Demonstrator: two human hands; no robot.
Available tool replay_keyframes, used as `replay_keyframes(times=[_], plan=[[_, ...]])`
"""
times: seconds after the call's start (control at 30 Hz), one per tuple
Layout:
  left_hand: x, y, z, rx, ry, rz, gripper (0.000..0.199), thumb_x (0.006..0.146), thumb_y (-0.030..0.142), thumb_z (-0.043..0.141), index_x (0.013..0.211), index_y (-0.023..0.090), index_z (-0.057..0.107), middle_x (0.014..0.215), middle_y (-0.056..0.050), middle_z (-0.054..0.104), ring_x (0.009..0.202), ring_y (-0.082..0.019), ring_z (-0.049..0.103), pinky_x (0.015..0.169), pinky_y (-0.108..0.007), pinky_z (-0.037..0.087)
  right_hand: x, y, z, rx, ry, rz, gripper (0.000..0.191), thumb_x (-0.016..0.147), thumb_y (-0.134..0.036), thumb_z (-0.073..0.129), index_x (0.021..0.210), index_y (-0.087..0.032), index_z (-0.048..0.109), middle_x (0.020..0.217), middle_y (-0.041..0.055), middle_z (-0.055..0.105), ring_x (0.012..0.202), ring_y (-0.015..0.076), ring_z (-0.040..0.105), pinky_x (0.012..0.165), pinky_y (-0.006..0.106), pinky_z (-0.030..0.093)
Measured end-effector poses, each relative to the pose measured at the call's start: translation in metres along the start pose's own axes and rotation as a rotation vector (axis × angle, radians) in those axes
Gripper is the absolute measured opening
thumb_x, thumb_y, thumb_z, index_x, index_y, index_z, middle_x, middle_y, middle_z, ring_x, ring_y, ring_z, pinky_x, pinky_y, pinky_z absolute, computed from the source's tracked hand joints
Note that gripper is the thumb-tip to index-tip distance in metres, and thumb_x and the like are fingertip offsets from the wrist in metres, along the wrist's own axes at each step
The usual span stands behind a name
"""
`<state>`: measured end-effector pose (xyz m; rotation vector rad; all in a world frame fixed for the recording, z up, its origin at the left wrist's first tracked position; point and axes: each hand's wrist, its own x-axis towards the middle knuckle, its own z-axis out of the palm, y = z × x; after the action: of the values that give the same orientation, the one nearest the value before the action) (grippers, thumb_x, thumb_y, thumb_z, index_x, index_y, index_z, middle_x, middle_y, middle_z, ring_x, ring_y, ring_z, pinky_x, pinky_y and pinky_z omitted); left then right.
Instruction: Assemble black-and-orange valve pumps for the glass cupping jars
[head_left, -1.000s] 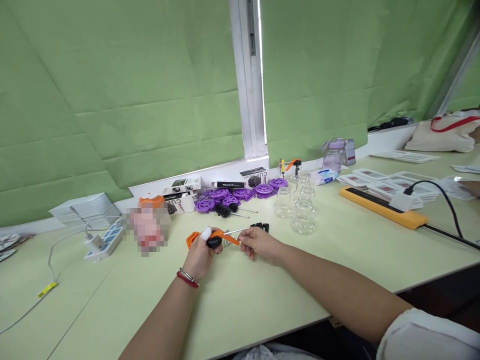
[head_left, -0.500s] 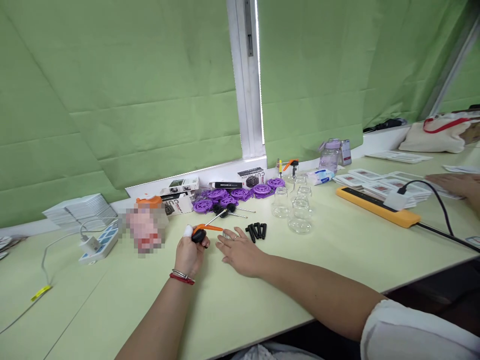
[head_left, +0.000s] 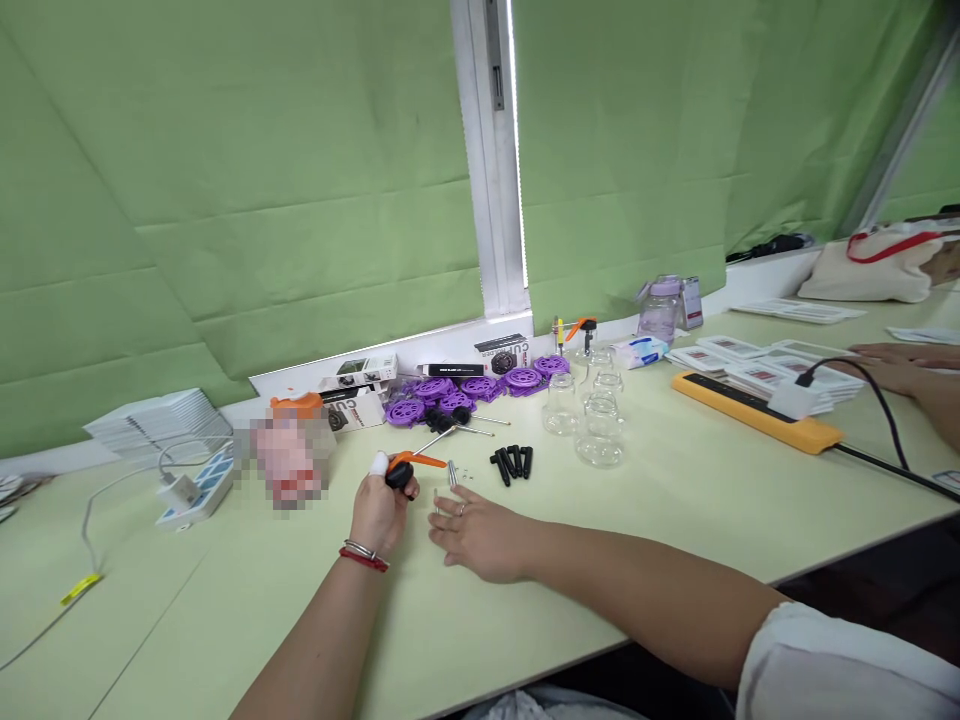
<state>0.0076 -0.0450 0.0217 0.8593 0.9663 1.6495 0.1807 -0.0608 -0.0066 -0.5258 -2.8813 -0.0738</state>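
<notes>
The left hand [head_left: 381, 512] is closed around a small orange-and-black tool [head_left: 405, 466], whose thin metal shaft points up and away toward the purple wheels [head_left: 465, 388]. One fingertip of that hand wears a white cover. The right hand [head_left: 476, 532] lies flat and spread on the table [head_left: 675, 500], holding nothing, just beside the left hand. A short metal pin [head_left: 452, 472] and a few tiny bits lie on the table just beyond its fingertips.

Open tabletop stretches toward the near edge below both hands and to the right of the right forearm. Farther back the space tightens: a cluster of black pegs [head_left: 511, 462] lies near the pin, clear jars [head_left: 596, 420] stand behind them, and small boxes [head_left: 360, 385] line the window ledge. To the left sit a power strip [head_left: 196, 480] with its cable and a stack of white cards [head_left: 154, 420]. To the right an orange bar [head_left: 757, 415] with a plugged cable crosses the table.

Another person's hand [head_left: 900, 365] rests at the far right, cut by the frame. A blurred patch hides the thing beside the orange cap [head_left: 296, 405]. What the tiny bits by the pin are cannot be made out.
</notes>
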Motion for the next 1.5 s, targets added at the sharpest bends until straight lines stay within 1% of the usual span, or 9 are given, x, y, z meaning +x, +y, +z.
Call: replay_keyframes(times=[0.17,0.33,0.67,0.87,0.97,1.1,1.17,1.3,1.5], plan=[[0.002,-0.002,-0.002,0.014,-0.012,0.0,0.026,0.079,0.04,0.055,0.079,0.014,0.055,0.061,0.001,0.052,0.045,-0.01,0.046,0.047,-0.027,0.039,-0.003,-0.022,-0.006,-0.102,0.082,-0.272,0.023,0.088,-0.016,0.047,0.107,-0.014,0.059,0.115,0.0119,0.063,0.104,0.0181,0.055,0.09,0.032,0.038],[0.003,-0.005,-0.003,0.025,-0.019,-0.005,0.025,0.079,0.039,0.055,0.079,0.014,0.056,0.061,0.0,0.053,0.045,-0.01,0.047,0.047,-0.026,0.039,-0.001,-0.028,-0.009,-0.228,0.145,-0.312,0.018,0.088,-0.011,0.044,0.086,-0.015,0.061,0.085,0.0066,0.065,0.079,0.0161,0.056,0.075,0.028,0.041],[-0.008,-0.001,0.01,0.008,-0.03,-0.091,0.03,0.078,0.042,0.057,0.08,0.013,0.055,0.058,0.001,0.051,0.043,-0.01,0.044,0.045,-0.026,0.038,-0.004,-0.029,-0.016,-0.299,0.127,-0.368,0.019,0.084,-0.009,0.045,0.076,-0.017,0.061,0.071,0.0047,0.062,0.066,0.016,0.052,0.06,0.03,0.038],[-0.019,-0.002,0.02,-0.013,-0.147,-0.237,0.03,0.076,0.042,0.061,0.081,0.013,0.057,0.057,0.0,0.052,0.045,-0.011,0.047,0.047,-0.028,0.041,-0.003,-0.026,-0.015,-0.257,0.167,-0.386,0.02,0.085,-0.009,0.042,0.078,-0.018,0.058,0.074,0.0044,0.06,0.069,0.0157,0.05,0.062,0.029,0.038],[-0.022,-0.004,0.023,0.004,-0.156,-0.355,0.028,0.078,0.042,0.06,0.08,0.014,0.058,0.061,-0.002,0.056,0.05,-0.013,0.052,0.051,-0.028,0.043,0.0,-0.018,-0.025,-0.056,0.345,-0.245,0.022,0.087,-0.01,0.037,0.087,-0.018,0.058,0.085,0.0071,0.063,0.079,0.0166,0.053,0.071,0.03,0.042],[-0.024,-0.01,0.027,-0.03,-0.193,-0.374,0.023,0.08,0.039,0.058,0.076,0.016,0.058,0.067,-0.004,0.058,0.054,-0.013,0.054,0.052,-0.027,0.044,0.005,-0.002,-0.042,0.409,0.765,0.171,0.019,0.089,-0.02,0.039,0.094,-0.019,0.058,0.095,0.0085,0.063,0.091,0.0181,0.055,0.081,0.033,0.044],[-0.025,-0.014,0.029,-0.041,-0.247,-0.354,0.023,0.08,0.04,0.057,0.075,0.017,0.057,0.066,-0.003,0.057,0.051,-0.013,0.052,0.049,-0.027,0.042,0.008,0.007,-0.045,0.599,0.893,0.355,0.016,0.088,-0.024,0.043,0.092,-0.019,0.058,0.091,0.0068,0.062,0.088,0.0172,0.056,0.081,0.032,0.045],[-0.028,-0.019,0.032,-0.027,-0.301,-0.376,0.027,0.08,0.042,0.058,0.078,0.016,0.055,0.066,-0.001,0.055,0.051,-0.012,0.052,0.049,-0.026,0.041,0.015,0.019,-0.035,0.862,0.915,0.513,0.013,0.084,-0.029,0.049,0.087,-0.019,0.057,0.085,0.0045,0.061,0.077,0.0151,0.058,0.075,0.029,0.048],[-0.03,-0.021,0.032,-0.014,-0.352,-0.369,0.029,0.08,0.044,0.058,0.081,0.014,0.056,0.064,0.0,0.051,0.05,-0.011,0.05,0.05,-0.026,0.042,0.019,0.023,-0.027,1.044,0.886,0.535,0.014,0.081,-0.032,0.052,0.086,-0.019,0.055,0.08,0.0024,0.059,0.069,0.0132,0.057,0.068,0.027,0.049]])
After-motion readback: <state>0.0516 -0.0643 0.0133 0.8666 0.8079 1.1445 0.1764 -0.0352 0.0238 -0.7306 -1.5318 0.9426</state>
